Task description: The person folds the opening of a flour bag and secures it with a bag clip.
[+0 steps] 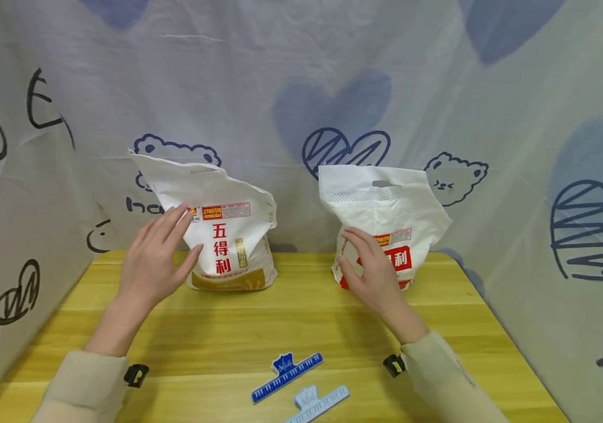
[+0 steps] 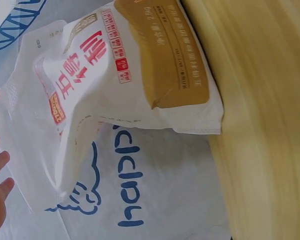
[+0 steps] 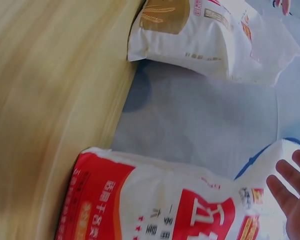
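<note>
A white flour bag (image 1: 251,235) with red lettering and a gold-brown base stands at the back left of the table. My left hand (image 1: 156,261) is raised before its left side, fingers extended and thumb apart, holding nothing. In the left wrist view that bag (image 2: 97,60) shows its folded side, fingertips at the frame's left edge. To the right stands a second white flour bag (image 1: 386,214) with red panels and a handle slot. My right hand (image 1: 372,273) overlaps its front left, fingers spread and slightly bent, also empty. The right wrist view shows this bag (image 3: 155,200) low down.
Two long clips with piano-key edges lie near the table's front: a dark blue clip (image 1: 288,376) and a pale blue clip (image 1: 320,405). A printed cloth (image 1: 248,88) hangs close behind the bags and along both sides of the wooden table (image 1: 227,329).
</note>
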`<control>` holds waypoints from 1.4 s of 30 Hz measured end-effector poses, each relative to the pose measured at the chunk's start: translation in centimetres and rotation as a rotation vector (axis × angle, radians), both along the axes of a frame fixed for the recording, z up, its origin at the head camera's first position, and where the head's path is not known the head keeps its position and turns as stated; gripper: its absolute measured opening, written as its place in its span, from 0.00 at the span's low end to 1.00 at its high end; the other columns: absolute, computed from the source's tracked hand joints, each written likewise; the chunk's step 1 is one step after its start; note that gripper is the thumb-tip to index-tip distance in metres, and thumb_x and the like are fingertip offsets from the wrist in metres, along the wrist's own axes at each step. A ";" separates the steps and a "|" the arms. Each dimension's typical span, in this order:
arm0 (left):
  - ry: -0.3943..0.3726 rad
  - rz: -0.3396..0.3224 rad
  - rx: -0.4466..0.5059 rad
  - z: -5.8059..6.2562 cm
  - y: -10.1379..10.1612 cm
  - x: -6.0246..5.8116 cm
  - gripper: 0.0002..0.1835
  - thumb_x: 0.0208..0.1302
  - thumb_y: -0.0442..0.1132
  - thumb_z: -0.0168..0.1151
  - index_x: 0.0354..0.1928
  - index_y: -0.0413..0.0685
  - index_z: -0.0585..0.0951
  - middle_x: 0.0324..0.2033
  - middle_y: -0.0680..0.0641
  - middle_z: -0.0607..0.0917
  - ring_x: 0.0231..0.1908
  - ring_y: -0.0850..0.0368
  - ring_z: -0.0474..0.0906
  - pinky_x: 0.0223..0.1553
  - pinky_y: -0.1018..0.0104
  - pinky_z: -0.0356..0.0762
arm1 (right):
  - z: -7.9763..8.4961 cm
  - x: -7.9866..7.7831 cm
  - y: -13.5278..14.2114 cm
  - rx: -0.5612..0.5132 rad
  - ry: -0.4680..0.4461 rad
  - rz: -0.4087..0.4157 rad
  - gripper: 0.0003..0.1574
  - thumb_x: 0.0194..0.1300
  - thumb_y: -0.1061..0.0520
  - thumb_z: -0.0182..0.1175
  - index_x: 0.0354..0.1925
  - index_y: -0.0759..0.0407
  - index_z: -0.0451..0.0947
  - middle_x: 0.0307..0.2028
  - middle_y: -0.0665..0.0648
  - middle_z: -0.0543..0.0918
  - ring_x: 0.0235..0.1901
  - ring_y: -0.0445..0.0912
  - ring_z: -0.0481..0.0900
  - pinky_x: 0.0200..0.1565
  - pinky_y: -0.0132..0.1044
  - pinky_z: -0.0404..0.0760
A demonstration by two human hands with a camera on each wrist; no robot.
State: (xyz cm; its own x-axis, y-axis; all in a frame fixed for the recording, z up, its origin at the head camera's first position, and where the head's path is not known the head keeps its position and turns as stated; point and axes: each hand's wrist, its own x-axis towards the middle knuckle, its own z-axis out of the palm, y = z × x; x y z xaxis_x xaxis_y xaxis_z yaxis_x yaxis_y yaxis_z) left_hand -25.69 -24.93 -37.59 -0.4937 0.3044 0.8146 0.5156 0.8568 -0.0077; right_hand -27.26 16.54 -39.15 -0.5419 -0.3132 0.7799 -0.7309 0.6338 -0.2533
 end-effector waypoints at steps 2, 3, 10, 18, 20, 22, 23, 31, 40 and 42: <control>0.011 -0.010 0.000 0.2 0.1 -0.3 0.36 0.71 0.53 0.54 0.74 0.40 0.70 0.73 0.40 0.72 0.69 0.38 0.70 0.71 0.41 0.65 | 0.2 -0.3 -0.6 0.000 -0.001 0.013 0.29 0.70 0.56 0.64 0.66 0.63 0.75 0.66 0.62 0.77 0.65 0.56 0.76 0.61 0.54 0.80; 0.017 -0.015 -0.001 0.4 0.2 -0.4 0.35 0.71 0.53 0.54 0.74 0.41 0.70 0.72 0.40 0.73 0.68 0.38 0.71 0.70 0.40 0.66 | 0.2 -0.5 -0.8 -0.002 -0.005 0.019 0.29 0.70 0.56 0.64 0.66 0.63 0.75 0.66 0.62 0.77 0.65 0.56 0.76 0.61 0.54 0.79; 0.039 -0.034 -0.019 1.6 0.6 -1.5 0.34 0.70 0.50 0.58 0.72 0.39 0.72 0.71 0.38 0.74 0.67 0.37 0.72 0.67 0.34 0.68 | 0.4 -1.6 -2.3 -0.032 -0.052 0.040 0.30 0.71 0.57 0.64 0.68 0.65 0.73 0.66 0.64 0.77 0.66 0.58 0.76 0.64 0.54 0.77; 0.057 -0.058 -0.025 2.9 0.8 -2.6 0.34 0.64 0.43 0.66 0.71 0.38 0.73 0.72 0.40 0.73 0.69 0.37 0.71 0.69 0.36 0.66 | 0.3 -3.3 -4.2 -0.027 -0.070 0.070 0.30 0.72 0.58 0.65 0.67 0.69 0.72 0.65 0.65 0.79 0.59 0.58 0.79 0.63 0.51 0.78; 0.080 -0.072 -0.024 3.2 0.9 -2.9 0.34 0.64 0.42 0.66 0.71 0.38 0.74 0.72 0.40 0.73 0.69 0.37 0.71 0.69 0.36 0.66 | 0.2 -3.6 -4.8 -0.030 -0.041 0.091 0.30 0.70 0.59 0.65 0.66 0.70 0.73 0.63 0.67 0.79 0.58 0.59 0.80 0.62 0.52 0.79; 0.100 -0.083 -0.030 3.5 1.0 -3.2 0.34 0.63 0.40 0.67 0.71 0.38 0.73 0.73 0.41 0.73 0.69 0.37 0.71 0.69 0.35 0.66 | 0.3 -3.9 -5.3 -0.034 -0.028 0.106 0.30 0.70 0.60 0.66 0.65 0.71 0.73 0.63 0.68 0.80 0.57 0.60 0.80 0.62 0.52 0.79; 0.107 -0.086 -0.037 3.7 1.0 -3.4 0.35 0.63 0.39 0.68 0.72 0.39 0.73 0.73 0.41 0.72 0.70 0.37 0.70 0.69 0.35 0.66 | 0.3 -4.0 -5.6 -0.036 -0.026 0.111 0.30 0.70 0.60 0.66 0.65 0.72 0.73 0.62 0.68 0.80 0.56 0.60 0.81 0.61 0.52 0.80; 0.112 -0.100 -0.074 4.9 1.2 -5.0 0.38 0.65 0.38 0.68 0.76 0.42 0.68 0.76 0.42 0.69 0.74 0.38 0.65 0.71 0.35 0.64 | 0.3 -4.9 -7.3 -0.051 -0.127 0.100 0.29 0.73 0.61 0.63 0.68 0.68 0.71 0.62 0.68 0.80 0.56 0.60 0.81 0.58 0.51 0.82; 0.103 -0.096 -0.095 5.5 0.9 -6.3 0.38 0.66 0.39 0.69 0.77 0.42 0.67 0.76 0.41 0.68 0.74 0.37 0.65 0.73 0.38 0.61 | 0.4 -6.6 -9.8 -0.080 -0.194 0.137 0.30 0.76 0.63 0.59 0.71 0.70 0.67 0.66 0.68 0.77 0.58 0.62 0.81 0.59 0.50 0.82; 0.094 -0.098 -0.095 5.7 0.9 -6.5 0.38 0.66 0.39 0.68 0.77 0.42 0.67 0.76 0.42 0.68 0.73 0.37 0.65 0.74 0.39 0.60 | 0.4 -7.0 -10.4 -0.083 -0.208 0.127 0.30 0.76 0.63 0.59 0.72 0.69 0.67 0.66 0.67 0.77 0.59 0.62 0.81 0.60 0.49 0.82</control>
